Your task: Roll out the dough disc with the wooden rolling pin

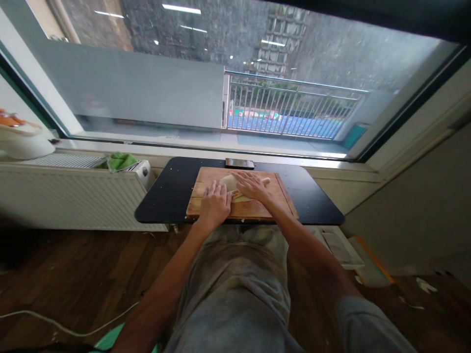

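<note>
A wooden cutting board [246,210] lies on a small black table before me. On it is a pale, dough-like piece [228,183], and a light rounded rod end [265,181] sticks out beyond my right hand. My right hand [252,186] lies flat over the rod and the pale piece, fingers stretched towards the left. My left hand [216,203] rests at the left side of the pale piece, fingers extended forward and lying on it. A flat pale strip with small reddish marks shows between the hands. What lies beneath the palms is hidden.
A dark phone-like slab [239,163] lies at the back of the black table [165,191], against the window sill. A white radiator [73,196] with a green cloth [120,161] stands left. A pale cable [66,329] runs over the wooden floor.
</note>
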The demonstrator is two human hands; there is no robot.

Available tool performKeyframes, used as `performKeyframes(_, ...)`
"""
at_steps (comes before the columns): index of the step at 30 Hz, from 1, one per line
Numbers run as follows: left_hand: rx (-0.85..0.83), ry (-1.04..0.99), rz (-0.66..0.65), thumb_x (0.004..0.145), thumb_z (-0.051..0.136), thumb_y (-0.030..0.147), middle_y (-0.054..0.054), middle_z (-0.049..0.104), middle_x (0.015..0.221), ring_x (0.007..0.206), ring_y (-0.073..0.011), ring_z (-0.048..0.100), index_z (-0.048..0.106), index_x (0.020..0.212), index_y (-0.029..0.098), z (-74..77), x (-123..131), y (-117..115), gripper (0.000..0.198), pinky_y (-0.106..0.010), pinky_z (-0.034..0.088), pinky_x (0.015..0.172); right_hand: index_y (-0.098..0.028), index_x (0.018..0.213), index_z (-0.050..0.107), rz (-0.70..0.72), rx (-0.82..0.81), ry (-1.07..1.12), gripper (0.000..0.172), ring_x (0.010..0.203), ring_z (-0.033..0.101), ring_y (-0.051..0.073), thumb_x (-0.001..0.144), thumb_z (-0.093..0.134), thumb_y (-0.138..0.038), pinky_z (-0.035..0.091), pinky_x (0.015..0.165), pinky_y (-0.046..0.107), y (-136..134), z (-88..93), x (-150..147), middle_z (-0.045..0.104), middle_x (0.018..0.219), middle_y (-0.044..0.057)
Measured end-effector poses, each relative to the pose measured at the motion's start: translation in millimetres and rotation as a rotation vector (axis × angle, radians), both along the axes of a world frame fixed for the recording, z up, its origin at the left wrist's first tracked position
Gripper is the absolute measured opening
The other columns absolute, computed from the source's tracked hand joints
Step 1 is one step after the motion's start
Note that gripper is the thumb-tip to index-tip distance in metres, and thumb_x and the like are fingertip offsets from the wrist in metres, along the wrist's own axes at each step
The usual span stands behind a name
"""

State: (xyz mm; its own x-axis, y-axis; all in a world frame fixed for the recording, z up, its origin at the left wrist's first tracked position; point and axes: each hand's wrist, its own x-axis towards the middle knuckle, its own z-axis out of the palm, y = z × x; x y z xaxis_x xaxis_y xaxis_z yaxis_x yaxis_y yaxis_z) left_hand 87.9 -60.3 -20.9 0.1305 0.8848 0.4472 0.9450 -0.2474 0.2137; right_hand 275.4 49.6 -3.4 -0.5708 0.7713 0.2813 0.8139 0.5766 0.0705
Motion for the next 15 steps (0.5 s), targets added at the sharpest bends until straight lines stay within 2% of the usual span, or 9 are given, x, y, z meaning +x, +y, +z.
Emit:
performKeyframes(3, 0.002, 0.006, -0.005, 0.117, 0.031, 0.038, -0.027, 0.066, 0.159, 0.163, -0.0387, 0.049, 0.062, 0.153, 0.004, -0.8, 3.3, -5.9, 0.058, -0.057, 0.042, 0.130, -0.014, 0.172, 0.050, 0.006, 0.013, 0.000, 0.063, 0.157, 0.056, 0.028, 0.111, 0.046, -0.023, 0.039, 0.136, 0.046, -0.5, -3.8, 3.8, 0.061, 0.168, 0.014)
performKeyframes(8, 0.023, -0.024, -0.027, 0.117, 0.032, 0.036, -0.028, 0.062, 0.162, 0.164, -0.0370, 0.048, 0.055, 0.160, 0.004, -3.6, 9.9, -16.7, 0.059, -0.056, 0.044, 0.129, -0.016, 0.171, 0.052, 0.032, 0.027, 0.027, 0.061, 0.157, 0.056, 0.029, 0.112, 0.046, -0.026, 0.040, 0.135, 0.048, -2.7, -4.8, 7.2, 0.060, 0.168, 0.013)
performKeyframes(15, 0.050, -0.083, -0.068, 0.115, 0.038, 0.034, -0.031, 0.058, 0.165, 0.162, -0.0389, 0.051, 0.045, 0.168, 0.004, -8.7, 21.5, -33.2, 0.062, -0.058, 0.043, 0.131, -0.016, 0.173, 0.048, 0.013, -0.070, 0.031, 0.062, 0.160, 0.052, 0.028, 0.112, 0.043, -0.024, 0.034, 0.137, 0.046, -7.2, 2.7, 8.4, 0.056, 0.172, 0.013)
